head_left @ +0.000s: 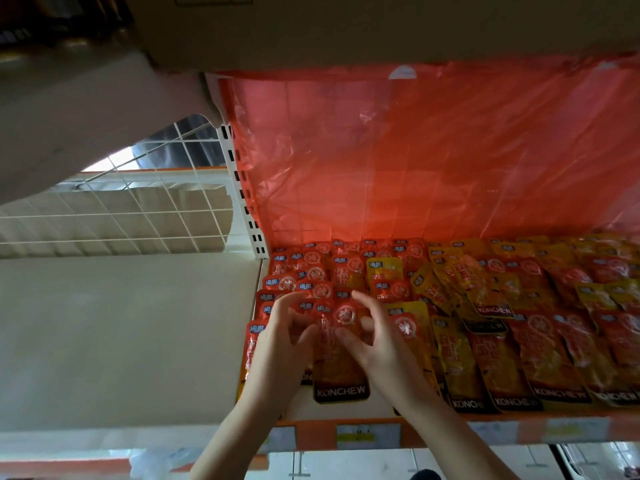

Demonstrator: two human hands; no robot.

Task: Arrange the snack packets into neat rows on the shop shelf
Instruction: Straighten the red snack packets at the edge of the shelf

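Several red and yellow KONCHEW snack packets lie flat on the shop shelf [346,426]. Both hands are over the left end of the shelf. My left hand [277,351] and my right hand [377,348] have curled fingers on either side of one red packet [337,368], their fingertips touching its upper half. Red packets [304,278] overlap in rows behind it. To the right, yellow packets [457,289] lie skewed in a loose heap among more red ones [540,351].
A translucent red plastic sheet [415,157] hangs behind the shelf. A white slotted upright [242,188] and wire grid [138,202] stand to the left. Price labels [367,436] line the orange shelf edge. Another shelf's underside is overhead.
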